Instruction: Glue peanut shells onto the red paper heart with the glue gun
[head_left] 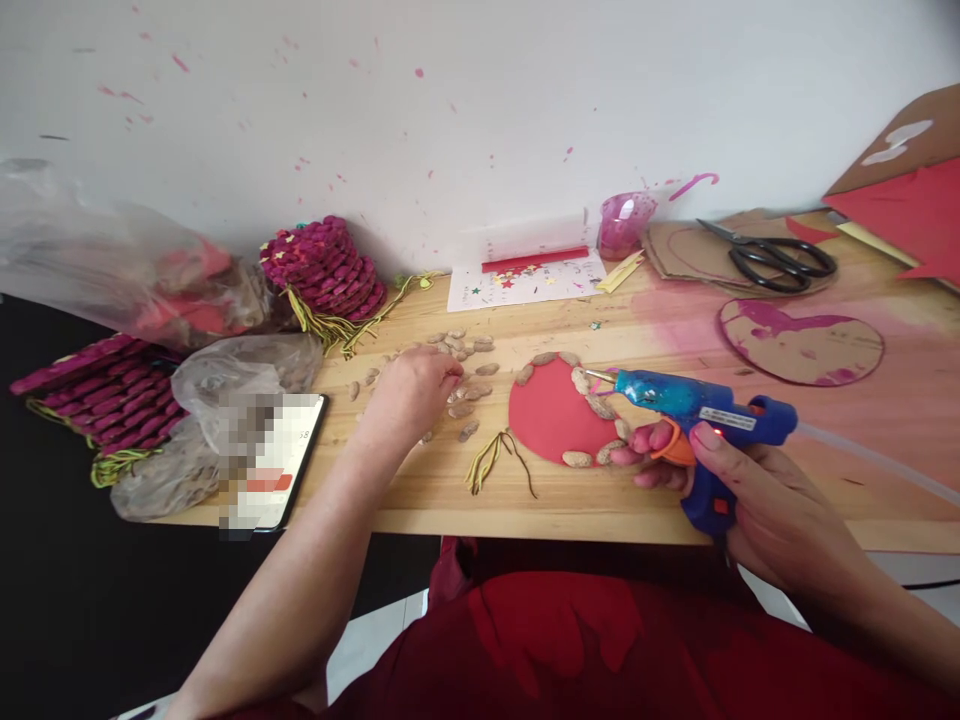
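Observation:
My right hand (757,490) is wrapped round the grip of a blue hot glue gun (701,410), a finger on its orange trigger. The nozzle points left at the edge of a red paper disc (551,415) lying on the wooden table (600,500). Several peanut shells (592,400) are stuck round the disc's right rim. My left hand (416,385) reaches into a scatter of loose peanut shells (469,365) left of the disc, its fingers curled and pinching among them; what they hold is hidden.
A phone (277,460) and plastic bags (225,380) lie at the left. Woven magenta mats (326,265) sit near the wall. Black scissors (780,258), a pink cup (622,225), a paint-stained cardboard disc (799,345) and a strand of yellow yarn (487,460) are also on the table.

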